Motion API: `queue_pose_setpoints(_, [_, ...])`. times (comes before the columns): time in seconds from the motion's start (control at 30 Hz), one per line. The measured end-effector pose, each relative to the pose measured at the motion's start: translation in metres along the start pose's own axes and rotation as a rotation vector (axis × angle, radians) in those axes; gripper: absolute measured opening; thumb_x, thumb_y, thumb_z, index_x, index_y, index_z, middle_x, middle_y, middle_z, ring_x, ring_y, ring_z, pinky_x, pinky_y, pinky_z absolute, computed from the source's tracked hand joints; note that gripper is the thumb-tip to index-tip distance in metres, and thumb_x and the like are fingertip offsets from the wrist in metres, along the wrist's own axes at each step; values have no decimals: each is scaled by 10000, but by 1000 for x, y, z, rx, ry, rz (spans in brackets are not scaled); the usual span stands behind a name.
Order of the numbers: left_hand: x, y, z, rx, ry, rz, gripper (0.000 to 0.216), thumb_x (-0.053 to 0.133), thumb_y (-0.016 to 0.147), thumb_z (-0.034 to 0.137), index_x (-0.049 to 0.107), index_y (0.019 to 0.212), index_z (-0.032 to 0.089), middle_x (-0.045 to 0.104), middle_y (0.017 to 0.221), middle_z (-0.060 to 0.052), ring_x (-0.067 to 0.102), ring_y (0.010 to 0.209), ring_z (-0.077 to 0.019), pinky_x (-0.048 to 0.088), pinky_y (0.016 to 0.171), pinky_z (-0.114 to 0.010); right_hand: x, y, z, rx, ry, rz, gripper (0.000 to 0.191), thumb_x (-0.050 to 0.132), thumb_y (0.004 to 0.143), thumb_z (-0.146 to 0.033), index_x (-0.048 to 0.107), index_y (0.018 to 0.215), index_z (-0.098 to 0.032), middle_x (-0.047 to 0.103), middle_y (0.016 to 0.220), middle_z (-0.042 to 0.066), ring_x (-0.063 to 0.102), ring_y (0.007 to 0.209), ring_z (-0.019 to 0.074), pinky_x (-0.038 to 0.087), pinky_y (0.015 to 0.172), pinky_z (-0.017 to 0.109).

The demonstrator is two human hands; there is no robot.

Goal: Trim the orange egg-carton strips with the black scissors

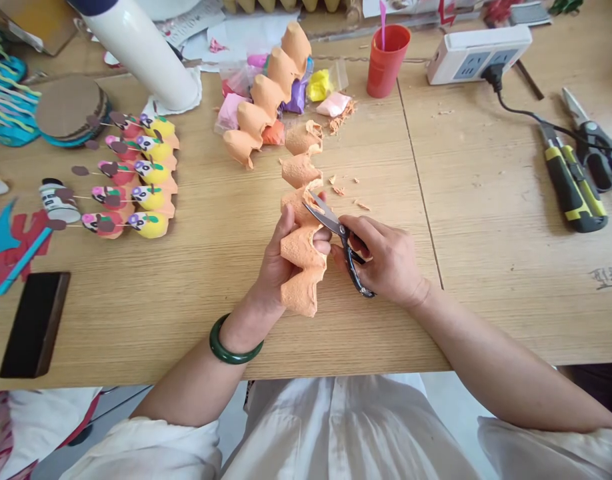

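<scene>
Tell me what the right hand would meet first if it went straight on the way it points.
Probably the orange carton strip in the left hand: scissors lead the right hand, and their blades overlap the strip's middle cup in view, though depth there is unclear.

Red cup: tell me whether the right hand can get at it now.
Probably not yet: the right hand holds scissors, though nothing seems to block its way to the red cup.

Decorated figures and coloured packets mark a craft workspace
</scene>
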State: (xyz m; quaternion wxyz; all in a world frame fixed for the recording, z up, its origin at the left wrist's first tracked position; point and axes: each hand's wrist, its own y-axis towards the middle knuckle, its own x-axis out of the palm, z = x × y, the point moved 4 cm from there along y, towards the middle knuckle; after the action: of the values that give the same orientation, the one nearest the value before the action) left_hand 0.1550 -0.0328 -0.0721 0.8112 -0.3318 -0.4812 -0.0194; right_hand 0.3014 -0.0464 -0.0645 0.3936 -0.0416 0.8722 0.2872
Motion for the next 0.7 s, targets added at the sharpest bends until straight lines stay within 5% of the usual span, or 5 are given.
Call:
queue_pose_setpoints(0.2, [-2, 2, -1, 59, 164, 86, 436, 512, 1057, 544, 720, 1243, 209, 581, 684, 3, 496, 504, -81, 485, 458, -154, 0, -3, 1, 68, 19, -39, 349, 538, 1032, -426, 729, 1066, -136, 633, 687, 8, 477, 535, 104, 347, 541, 249])
queue_pose_setpoints(0.47, [-4, 3, 0, 38, 215, 27, 343, 571, 1030, 520, 728, 1043, 215, 591, 695, 4, 570, 532, -88, 521, 486, -159, 3, -2, 9, 255, 193, -19, 418, 609, 988, -568, 713, 1021, -164, 618, 692, -2, 506, 593, 111, 383, 584, 246])
queue_pose_setpoints(0.7, [1, 1, 16, 392, 330, -7, 259, 471, 1078, 311, 716, 1094, 232, 728, 876, 13, 658, 673, -82, 542, 594, -160, -11, 4, 10, 477, 537, -34, 338, 713, 910, -469, 665, 1089, -187, 559, 744, -24, 507, 646, 122, 423, 618, 255])
